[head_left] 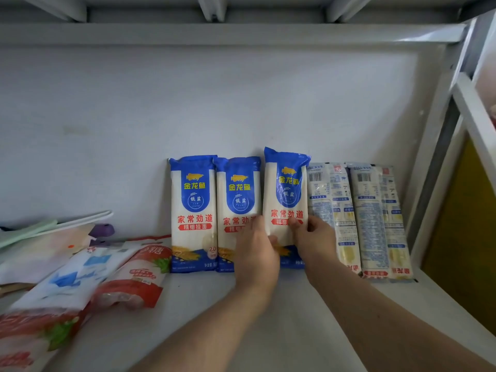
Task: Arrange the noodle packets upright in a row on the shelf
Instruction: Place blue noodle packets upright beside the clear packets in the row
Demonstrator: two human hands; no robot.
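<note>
Five noodle packets stand against the white back wall of the shelf (pixel 281 318). Two blue-and-white packets (pixel 193 210) (pixel 238 200) face front on the left. A third blue-and-white packet (pixel 285 194) stands a little higher, held at its lower part by both hands: my left hand (pixel 256 253) grips its left edge, my right hand (pixel 314 237) pinches its right edge with the thumb on the front. To the right, two packets (pixel 332 210) (pixel 378 221) stand upside down with their printed backs showing.
Red-and-white sugar bags (pixel 134 277) and a blue-and-white bag (pixel 67 280) lie flat on the shelf's left side, with other loose bags and a purple item (pixel 102 232) behind them. The shelf's white upright frame (pixel 434 157) closes the right end.
</note>
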